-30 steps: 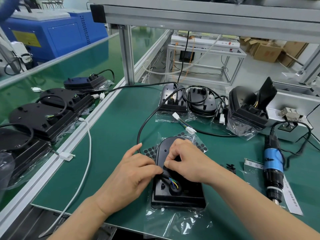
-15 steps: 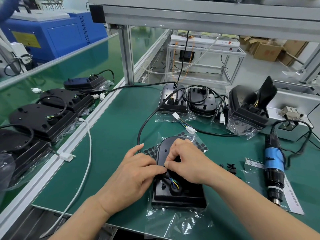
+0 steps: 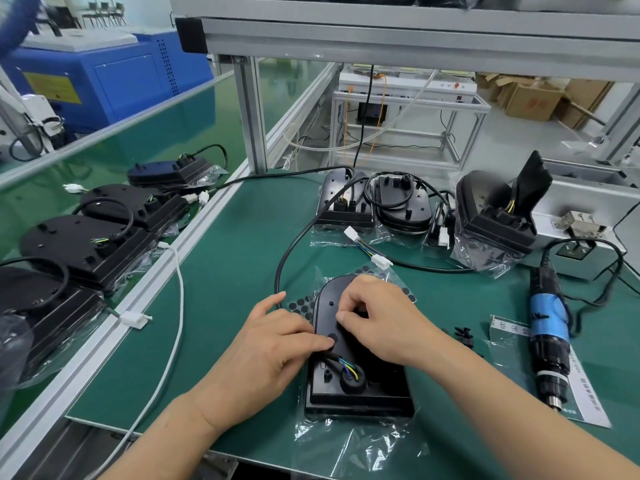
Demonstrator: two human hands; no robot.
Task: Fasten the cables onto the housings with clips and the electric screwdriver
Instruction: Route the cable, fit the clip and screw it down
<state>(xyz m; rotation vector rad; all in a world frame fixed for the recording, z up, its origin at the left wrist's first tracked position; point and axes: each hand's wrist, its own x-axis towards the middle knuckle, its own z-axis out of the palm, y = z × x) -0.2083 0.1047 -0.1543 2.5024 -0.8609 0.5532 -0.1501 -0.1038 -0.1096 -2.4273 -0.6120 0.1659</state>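
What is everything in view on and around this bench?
green mat: one, green, spread in front
housing: one, black, centre front, on a clear bag
black cable: one, black, loops back from that housing
other housings: at least three, black, back of the mat
belt housings: four, black, left belt
electric screwdriver: one, blue and black, lying right
clips: a few, black, between housing and screwdriver
white cable: one, white, mat's left edge
blue machine: one, blue, far left
cardboard boxes: several, brown, far right
left hand: one, fingers curled over the black cable
right hand: one, fingers curled on the housing, grip hidden
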